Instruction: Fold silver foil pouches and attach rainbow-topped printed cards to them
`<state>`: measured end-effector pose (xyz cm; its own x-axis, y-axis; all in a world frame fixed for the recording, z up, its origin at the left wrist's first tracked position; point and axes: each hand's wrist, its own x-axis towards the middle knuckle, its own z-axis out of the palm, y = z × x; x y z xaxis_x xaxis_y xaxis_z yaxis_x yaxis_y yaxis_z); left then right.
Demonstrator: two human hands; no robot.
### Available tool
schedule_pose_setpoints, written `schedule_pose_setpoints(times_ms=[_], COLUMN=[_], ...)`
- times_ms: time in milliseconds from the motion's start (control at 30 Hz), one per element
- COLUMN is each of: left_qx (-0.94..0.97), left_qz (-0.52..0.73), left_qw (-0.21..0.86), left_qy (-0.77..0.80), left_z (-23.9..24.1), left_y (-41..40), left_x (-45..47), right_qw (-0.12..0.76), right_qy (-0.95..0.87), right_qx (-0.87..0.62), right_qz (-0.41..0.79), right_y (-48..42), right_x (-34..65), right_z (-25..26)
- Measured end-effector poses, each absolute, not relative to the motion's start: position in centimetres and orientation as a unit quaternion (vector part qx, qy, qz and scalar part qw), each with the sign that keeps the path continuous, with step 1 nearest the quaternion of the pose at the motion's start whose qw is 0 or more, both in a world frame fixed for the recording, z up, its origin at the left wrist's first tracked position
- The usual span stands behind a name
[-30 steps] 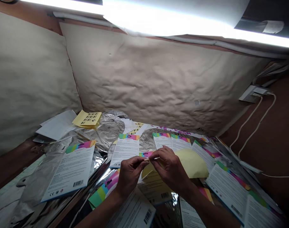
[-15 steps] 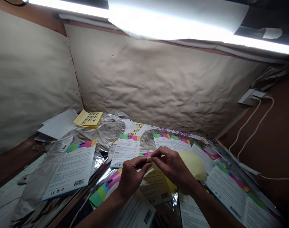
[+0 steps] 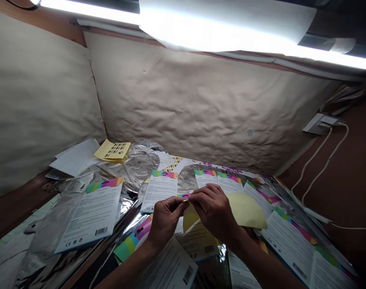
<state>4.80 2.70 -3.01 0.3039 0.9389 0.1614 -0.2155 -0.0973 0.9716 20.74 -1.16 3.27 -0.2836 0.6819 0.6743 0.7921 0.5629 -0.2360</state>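
My left hand (image 3: 166, 220) is closed in a pinch on a small pale yellow strip (image 3: 186, 200). The fingertips of my right hand (image 3: 214, 208) meet it there, pinched on the same strip, which the fingers mostly cover. From behind my right hand a pale yellow paper sheet (image 3: 247, 210) sticks out to the right; how it is held is hidden. Between and below the hands, a yellow-tinted area with a thin white edge lies over a printed package (image 3: 201, 245). Under my left forearm are a white package (image 3: 171, 265) and a rainbow-topped package (image 3: 131, 241).
Several white packages with rainbow tops lie around, such as one at left (image 3: 91, 216) and one at right (image 3: 288, 237). Yellow barcode sheets (image 3: 113, 150) and white papers (image 3: 76, 156) are at the back left. White cables (image 3: 312, 160) hang at right; a tube light (image 3: 336, 56) is overhead.
My right hand has turned slightly, with its fingers bunched closer to the left fingertips. The pale yellow sheet beside it has shifted a little to the right. A thin white edge shows below the hands.
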Motion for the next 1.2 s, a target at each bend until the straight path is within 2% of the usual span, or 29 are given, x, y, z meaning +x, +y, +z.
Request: schedule_pose_setpoints(times_ms=[300, 600, 800, 967, 1067, 1200], left_qx=[0.592, 0.556, 0.513, 0.539, 0.578, 0.617], left_qz=[0.495, 0.444, 0.452, 0.495, 0.505, 0.467], left_qw=[0.544, 0.633, 0.663, 0.605, 0.536, 0.519], left_qy=[0.330, 0.304, 0.305, 0.316, 0.353, 0.363], left_z=[-3.4, -2.1, -2.6, -3.1, -2.9, -2.8], left_y=[2.7, 2.2, 2.9, 3.1, 2.8, 2.7], left_x=[4.9, 4.8, 5.1, 4.9, 4.9, 4.8], right_qw=[0.374, 0.395, 0.384, 0.312, 0.331, 0.355], right_qy=[-0.795, -0.788, -0.745, -0.756, -0.762, -0.759], right_qx=[-0.475, -0.472, -0.544, -0.575, -0.556, -0.544], right_qz=[-0.045, -0.034, 0.037, 0.018, -0.019, -0.049], right_y=[-1.2, -1.2, -1.3, -2.2, -2.6, -2.8], right_x=[21.1, 21.3, 21.9, 22.2, 22.2, 22.1], right_z=[3.2, 2.7, 2.7, 2.8, 2.5, 2.1])
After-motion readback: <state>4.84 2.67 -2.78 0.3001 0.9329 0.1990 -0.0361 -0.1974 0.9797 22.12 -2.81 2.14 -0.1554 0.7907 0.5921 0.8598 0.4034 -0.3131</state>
